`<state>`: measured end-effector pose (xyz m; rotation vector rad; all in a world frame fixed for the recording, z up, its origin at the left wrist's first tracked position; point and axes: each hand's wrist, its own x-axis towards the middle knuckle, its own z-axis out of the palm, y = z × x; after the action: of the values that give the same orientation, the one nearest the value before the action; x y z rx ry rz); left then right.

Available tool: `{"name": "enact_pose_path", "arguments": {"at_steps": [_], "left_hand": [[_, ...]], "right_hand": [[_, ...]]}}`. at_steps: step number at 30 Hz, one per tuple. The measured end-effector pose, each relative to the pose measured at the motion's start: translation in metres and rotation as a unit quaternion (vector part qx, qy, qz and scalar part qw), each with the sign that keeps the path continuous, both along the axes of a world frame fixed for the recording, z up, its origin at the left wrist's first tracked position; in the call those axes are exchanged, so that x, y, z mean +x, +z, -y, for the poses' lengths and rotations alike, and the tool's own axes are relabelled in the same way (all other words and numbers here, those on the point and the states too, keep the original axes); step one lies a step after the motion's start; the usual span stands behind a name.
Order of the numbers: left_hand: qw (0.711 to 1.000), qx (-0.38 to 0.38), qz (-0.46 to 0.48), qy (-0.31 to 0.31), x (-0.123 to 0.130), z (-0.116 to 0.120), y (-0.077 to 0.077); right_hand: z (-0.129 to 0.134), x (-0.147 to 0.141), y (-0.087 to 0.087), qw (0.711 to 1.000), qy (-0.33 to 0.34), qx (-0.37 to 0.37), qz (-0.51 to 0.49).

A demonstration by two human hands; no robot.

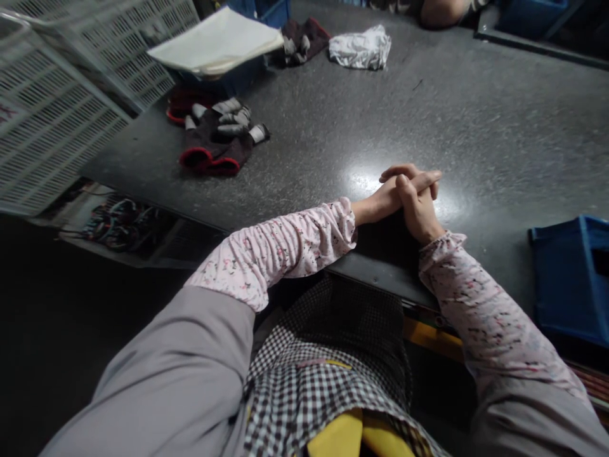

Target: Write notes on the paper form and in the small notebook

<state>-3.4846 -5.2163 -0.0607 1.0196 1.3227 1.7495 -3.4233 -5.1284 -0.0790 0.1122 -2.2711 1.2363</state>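
I'm seeing the left hand [384,199] and right hand [420,212] clasping each other, fingers crossing and folding closed, each having hold of just the other, at the near edge of the speckled dark-grey table [304,152]. Pink floral cloth sleeve covers [295,240] are reaching both wrists. Dark knit gloves with red cuffs and greyish fingertips [216,143] are lying heaped on the table, well left of the hands. A blue plastic bin [564,279] is standing at right, beside the right forearm. Farther back, a crumpled white cloth bundle [360,49] is lying near more dark, red-edged glove fabric [303,38]; pale paper sheets [219,41] are resting on another blue bin [228,81]. Slatted light-grey plastic crates [61,120] are standing at left. Another person's arm [442,11] is showing at the far side.
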Motion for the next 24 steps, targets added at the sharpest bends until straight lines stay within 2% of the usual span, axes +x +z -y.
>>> {"name": "enact_pose_path", "arguments": {"at_steps": [19, 24], "left_hand": [[1.000, 0.007, -0.010, -0.002, 0.0000, -0.0008, 0.0010], [1.000, 0.002, -0.017, 0.000, -0.0011, -0.0027, -0.0025]], "right_hand": [[0.0012, 0.0009, 0.0010, 1.000, -0.002, -0.014, 0.010], [0.0013, 0.0013, 0.0016, 1.000, 0.000, 0.005, 0.003]]}}
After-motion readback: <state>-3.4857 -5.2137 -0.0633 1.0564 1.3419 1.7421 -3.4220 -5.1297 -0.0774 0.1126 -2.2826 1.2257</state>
